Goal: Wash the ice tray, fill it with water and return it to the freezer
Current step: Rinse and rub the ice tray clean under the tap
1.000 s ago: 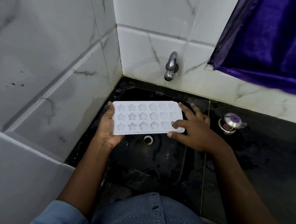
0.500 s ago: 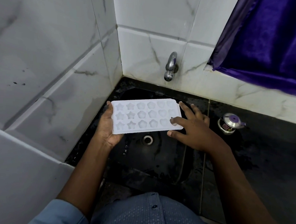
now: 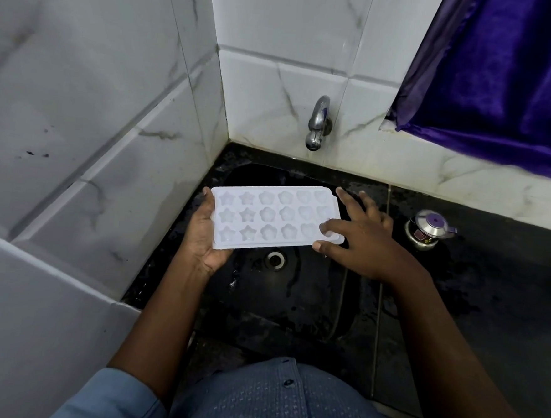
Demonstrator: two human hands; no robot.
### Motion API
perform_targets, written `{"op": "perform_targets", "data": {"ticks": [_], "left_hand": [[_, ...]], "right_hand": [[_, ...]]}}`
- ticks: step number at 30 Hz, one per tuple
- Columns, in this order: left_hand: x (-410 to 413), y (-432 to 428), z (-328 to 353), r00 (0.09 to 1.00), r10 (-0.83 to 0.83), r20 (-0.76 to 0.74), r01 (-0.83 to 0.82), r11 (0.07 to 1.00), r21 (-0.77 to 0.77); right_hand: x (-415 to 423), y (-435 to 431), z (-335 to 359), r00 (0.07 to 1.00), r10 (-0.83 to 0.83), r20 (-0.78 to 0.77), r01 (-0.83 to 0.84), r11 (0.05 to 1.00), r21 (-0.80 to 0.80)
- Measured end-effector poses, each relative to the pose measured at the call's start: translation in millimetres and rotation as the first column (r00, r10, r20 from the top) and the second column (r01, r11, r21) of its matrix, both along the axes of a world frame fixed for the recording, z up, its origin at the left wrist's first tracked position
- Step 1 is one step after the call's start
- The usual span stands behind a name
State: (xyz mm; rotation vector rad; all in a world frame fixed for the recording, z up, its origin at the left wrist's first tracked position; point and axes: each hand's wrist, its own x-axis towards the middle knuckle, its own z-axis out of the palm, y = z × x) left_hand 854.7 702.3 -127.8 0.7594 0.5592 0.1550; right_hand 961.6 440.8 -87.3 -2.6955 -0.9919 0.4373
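Holding the white ice tray level over the black sink, beneath a tap showing no flow, the left hand gripped its left end while the right hand, fingers spread, touched its right end. Washing appeared barely begun; filling and the freezer lay ahead.

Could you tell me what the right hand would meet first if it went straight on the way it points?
Probably the ice tray: the right hand points left at its right end, forefinger seemingly touching a corner cell, though depth is unclear.
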Motion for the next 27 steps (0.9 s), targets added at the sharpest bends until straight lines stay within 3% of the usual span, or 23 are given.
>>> {"op": "perform_targets", "data": {"ticks": [27], "left_hand": [[0, 1, -14, 0.999, -0.046, 0.016, 0.046, 0.999, 0.013]], "right_hand": [[-3, -4, -9, 0.999, -0.023, 0.024, 0.024, 0.999, -0.043]]}}
